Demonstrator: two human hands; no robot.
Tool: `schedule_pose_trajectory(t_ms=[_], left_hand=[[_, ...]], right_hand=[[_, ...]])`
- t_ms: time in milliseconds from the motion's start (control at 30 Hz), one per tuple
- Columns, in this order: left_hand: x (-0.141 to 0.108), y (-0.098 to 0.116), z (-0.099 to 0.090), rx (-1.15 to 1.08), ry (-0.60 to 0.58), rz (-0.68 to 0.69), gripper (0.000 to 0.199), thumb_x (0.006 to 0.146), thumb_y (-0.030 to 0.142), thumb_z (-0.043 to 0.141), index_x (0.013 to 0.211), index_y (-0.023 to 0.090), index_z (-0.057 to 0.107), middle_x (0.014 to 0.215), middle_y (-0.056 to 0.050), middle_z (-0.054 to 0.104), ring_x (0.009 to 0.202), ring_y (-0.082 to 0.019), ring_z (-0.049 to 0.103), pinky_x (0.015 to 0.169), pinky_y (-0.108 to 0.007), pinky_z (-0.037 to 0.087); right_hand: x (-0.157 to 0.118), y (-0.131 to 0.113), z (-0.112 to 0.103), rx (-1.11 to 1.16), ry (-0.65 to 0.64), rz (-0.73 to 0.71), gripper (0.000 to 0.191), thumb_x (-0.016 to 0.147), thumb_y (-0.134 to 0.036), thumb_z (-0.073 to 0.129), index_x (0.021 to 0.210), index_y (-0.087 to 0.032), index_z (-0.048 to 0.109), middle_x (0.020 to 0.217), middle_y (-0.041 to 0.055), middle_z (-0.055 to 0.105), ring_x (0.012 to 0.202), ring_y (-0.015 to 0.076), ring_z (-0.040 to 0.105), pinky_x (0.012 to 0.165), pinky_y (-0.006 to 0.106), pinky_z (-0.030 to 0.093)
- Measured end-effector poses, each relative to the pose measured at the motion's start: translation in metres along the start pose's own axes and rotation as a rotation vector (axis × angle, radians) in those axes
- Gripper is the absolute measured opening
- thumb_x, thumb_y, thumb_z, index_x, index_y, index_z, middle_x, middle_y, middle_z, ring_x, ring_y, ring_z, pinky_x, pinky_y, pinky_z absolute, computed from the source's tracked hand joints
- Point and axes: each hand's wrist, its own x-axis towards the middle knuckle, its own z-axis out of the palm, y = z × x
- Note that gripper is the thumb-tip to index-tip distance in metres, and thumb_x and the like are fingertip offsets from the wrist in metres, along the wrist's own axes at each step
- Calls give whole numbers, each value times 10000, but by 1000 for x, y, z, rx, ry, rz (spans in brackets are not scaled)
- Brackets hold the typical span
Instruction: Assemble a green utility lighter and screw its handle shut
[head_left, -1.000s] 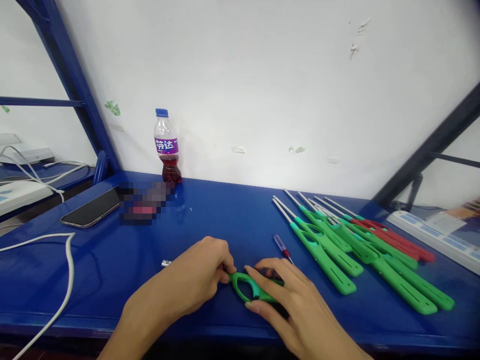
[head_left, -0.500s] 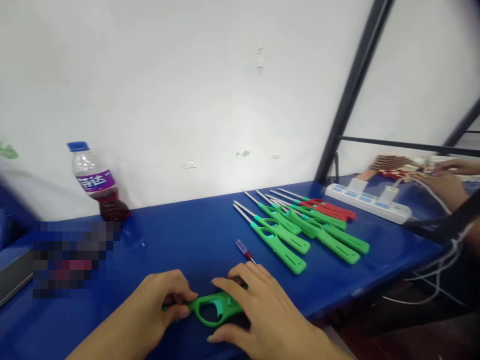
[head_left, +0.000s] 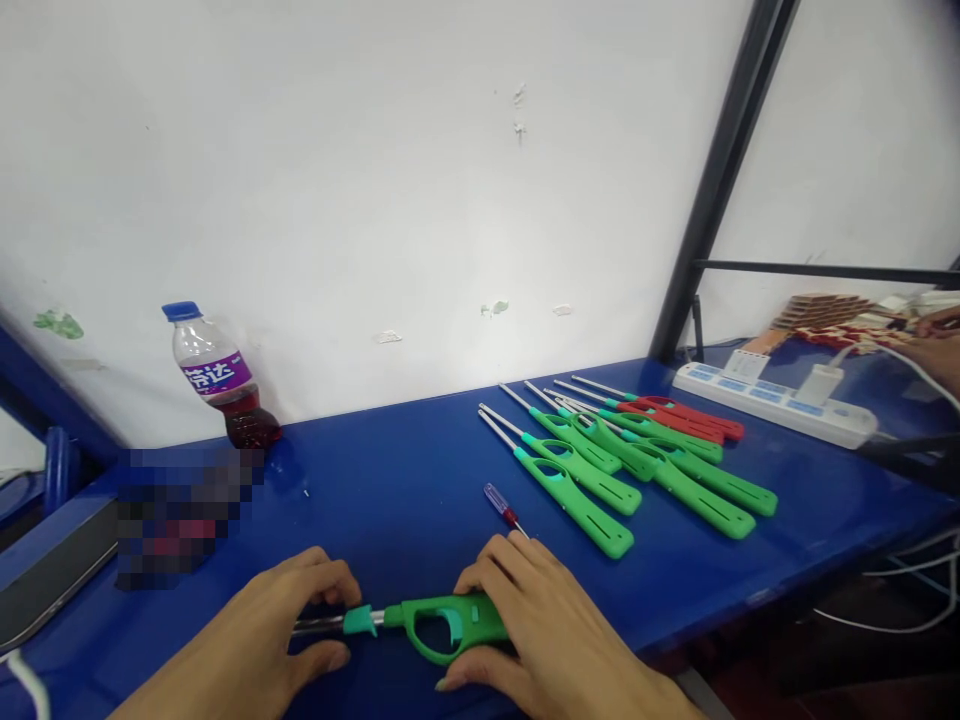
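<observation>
A green long-nosed gas lighter [head_left: 487, 618] lies sideways near the table's front edge, with a teal trigger inside its loop. My right hand [head_left: 536, 630] grips its handle, fingers over the top and thumb below. To the left its metal tube runs out through a teal collar [head_left: 360, 620], which sits apart from the green body with bare metal between. My left hand [head_left: 289, 620] is around the tube just left of the collar, thumb and fingers apart with a gap showing. The palm hides the tube's far end. Beyond my right hand lies a screwdriver [head_left: 501, 505], its tip partly hidden.
Several green lighters [head_left: 577, 500] and red lighters [head_left: 682, 415] lie at right on the blue table [head_left: 375, 480]. Behind are a drink bottle [head_left: 225, 380], a white power strip [head_left: 780, 400] and a black post [head_left: 701, 220]. Another person's hand [head_left: 937, 345] shows far right.
The teal collar has come away from the green body and moved left along the tube. My left hand has shifted left and loosened its pinch. My right hand still holds the handle.
</observation>
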Motion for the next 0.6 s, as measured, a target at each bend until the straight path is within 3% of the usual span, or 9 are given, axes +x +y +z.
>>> schedule_pose_trajectory(t_ms=[100,233,400,600], left_hand=[[0,8,1,1,27,62,115,786,265,630,851,258,725,963,-25,797,914,-262,762,851,-337,591],[-3,9,10,-71,90,131,189,898,346,616,959,298,788,1048,-8,838,1016,-262,783,915,-323,601],[-6,6,17,-24,299,270,205,940,381,677,1045,349,849,1056,-2,870,993,-267,819,902,-303,631],[-3,7,26,-2,396,382,224,995,326,650,1103,348,845,1094,-6,871,1007,-251,831,912,-280,635]], right_hand=[[0,3,0,-2,13,-19,523,795,-610,952,1080,-257,691,1067,-36,750,989,226,737,936,371,564],[2,5,1,-16,24,-28,534,791,-611,959,1082,-257,683,1030,-35,755,911,228,741,837,365,564],[2,3,-1,-50,30,-22,510,818,-577,961,1084,-260,663,1004,-37,755,868,229,742,788,362,562],[-2,3,-1,-103,22,-41,436,900,-603,888,1062,-254,682,999,-24,773,908,251,751,879,397,568]])
